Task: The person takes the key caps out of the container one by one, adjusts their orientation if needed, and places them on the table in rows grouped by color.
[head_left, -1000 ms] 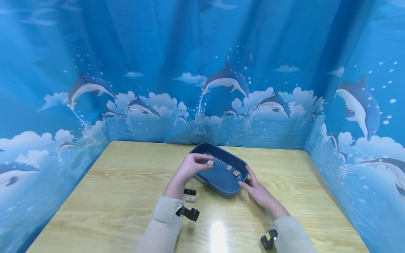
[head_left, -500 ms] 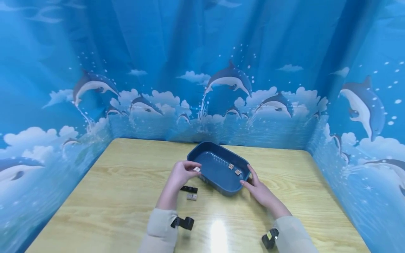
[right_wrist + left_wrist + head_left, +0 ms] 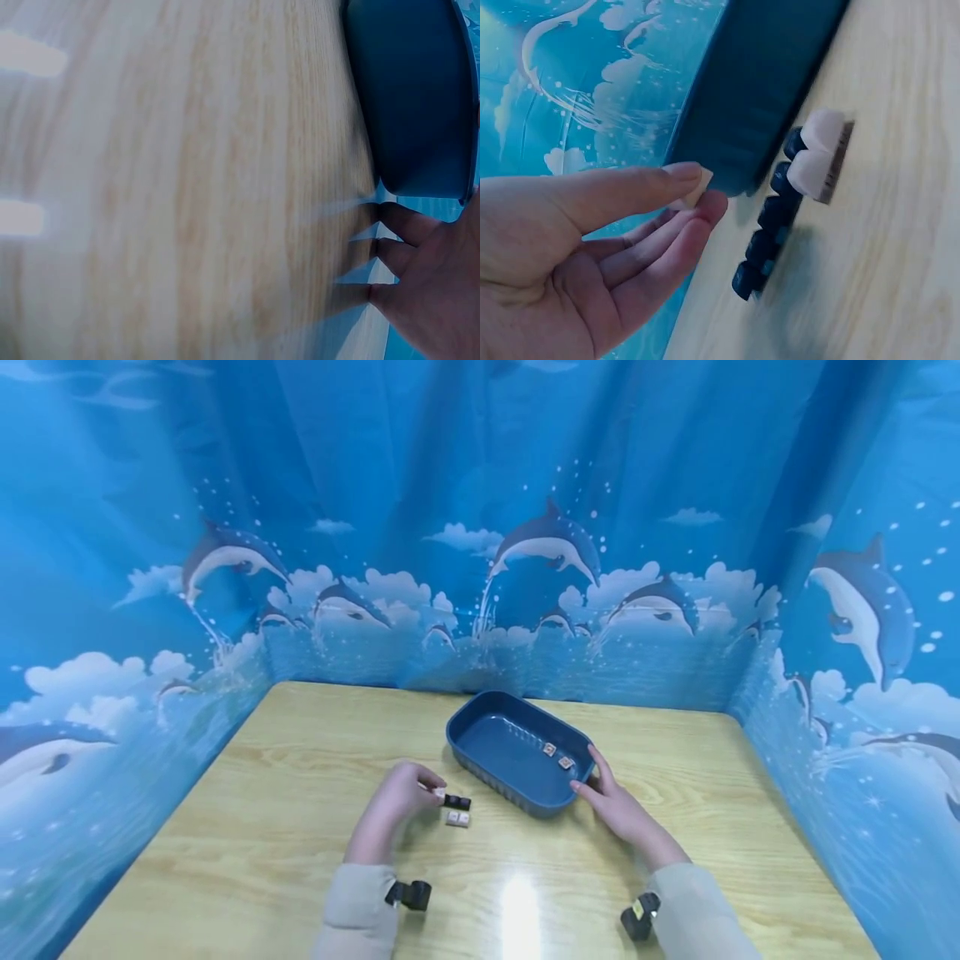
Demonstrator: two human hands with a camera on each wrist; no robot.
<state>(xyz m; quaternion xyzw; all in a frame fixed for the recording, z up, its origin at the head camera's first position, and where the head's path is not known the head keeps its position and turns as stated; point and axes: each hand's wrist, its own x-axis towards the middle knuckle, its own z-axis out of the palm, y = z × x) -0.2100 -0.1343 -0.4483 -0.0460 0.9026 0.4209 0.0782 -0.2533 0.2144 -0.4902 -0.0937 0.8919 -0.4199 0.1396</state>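
In the head view, my left hand (image 3: 408, 789) is low over the table beside a short row of black keycaps (image 3: 457, 802). Its thumb and fingertips pinch a small whitish keycap (image 3: 697, 189), partly covered by them. Two white keycaps (image 3: 457, 819) sit side by side just nearer than the black ones. A dark blue plastic bin (image 3: 495, 768) stands beyond, angled on the table. Two small pale keycaps (image 3: 557, 756) lie inside its right part. My right hand (image 3: 618, 806) touches the bin's right end, thumb and forefinger apart at the rim; its other fingers reach down by the tabletop.
The light wooden table (image 3: 300, 760) extends on both sides of the bin. A blue curtain (image 3: 420, 568) printed with dolphins encloses the back and sides. Each wrist carries a small black camera.
My left hand has moved from over the bin, left and toward the near side, down to the black row, still pinching the whitish keycap. My right hand has stayed at the bin.
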